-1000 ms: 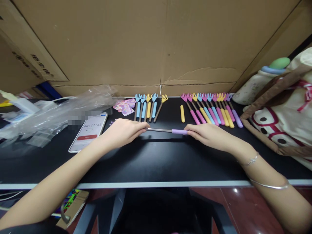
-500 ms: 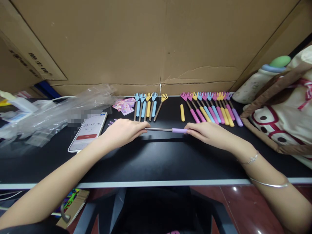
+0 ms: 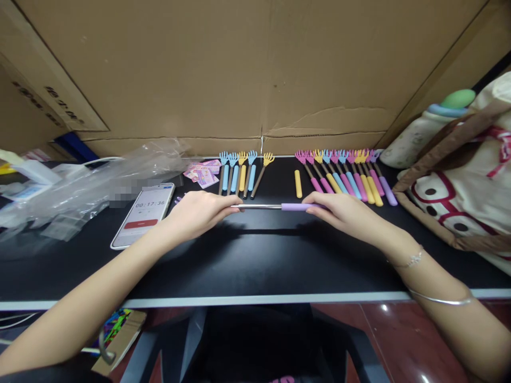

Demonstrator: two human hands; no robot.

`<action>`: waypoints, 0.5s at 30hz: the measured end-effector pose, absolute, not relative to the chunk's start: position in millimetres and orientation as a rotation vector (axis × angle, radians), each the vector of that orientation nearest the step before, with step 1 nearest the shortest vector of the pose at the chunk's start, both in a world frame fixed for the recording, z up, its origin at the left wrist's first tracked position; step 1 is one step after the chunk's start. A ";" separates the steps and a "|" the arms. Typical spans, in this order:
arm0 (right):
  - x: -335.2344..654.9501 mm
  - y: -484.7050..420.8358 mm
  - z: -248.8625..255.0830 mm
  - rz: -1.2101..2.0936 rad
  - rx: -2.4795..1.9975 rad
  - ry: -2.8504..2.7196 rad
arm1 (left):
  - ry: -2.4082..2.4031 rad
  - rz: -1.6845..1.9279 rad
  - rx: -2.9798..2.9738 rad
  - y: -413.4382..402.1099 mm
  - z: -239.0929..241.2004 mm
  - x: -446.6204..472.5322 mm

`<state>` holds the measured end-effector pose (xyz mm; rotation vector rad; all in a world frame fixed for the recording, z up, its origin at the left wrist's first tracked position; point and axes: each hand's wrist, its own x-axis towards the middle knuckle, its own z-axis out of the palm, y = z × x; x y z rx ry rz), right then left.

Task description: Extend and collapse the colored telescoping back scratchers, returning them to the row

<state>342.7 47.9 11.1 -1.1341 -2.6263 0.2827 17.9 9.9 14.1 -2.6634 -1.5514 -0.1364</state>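
Both my hands hold one purple back scratcher (image 3: 275, 206) level above the black desk (image 3: 255, 260). My left hand (image 3: 199, 211) is closed round its claw end, whose purple tips stick out at the left. My right hand (image 3: 339, 210) pinches the purple grip on its metal rod. Behind my left hand lies a short row of scratchers (image 3: 239, 178) in blue and yellow. A longer row of scratchers (image 3: 347, 178) in pink, yellow, blue and purple lies behind my right hand. A loose yellow grip (image 3: 298, 184) sits between the rows.
A phone (image 3: 144, 213) showing a timer lies left of my left hand. Clear plastic bags (image 3: 91, 181) and small pink packets (image 3: 203, 173) lie at the back left. A cream bag (image 3: 463, 175) fills the right. Cardboard (image 3: 255, 69) walls the back.
The scratcher and both hands have shifted slightly away from me, toward the rows. The phone timer has gone from 00:17:35 to 00:17:36.
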 end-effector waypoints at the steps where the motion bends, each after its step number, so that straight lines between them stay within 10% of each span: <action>1: 343.3 48.1 10.6 0.267 -1.127 -2.619 | -1.572 -0.146 -2.687 10.3 14.2 18.4; 15: 343.7 47.6 10.9 -0.035 -0.936 -2.472 | -1.723 -0.418 -2.939 12.6 14.0 16.6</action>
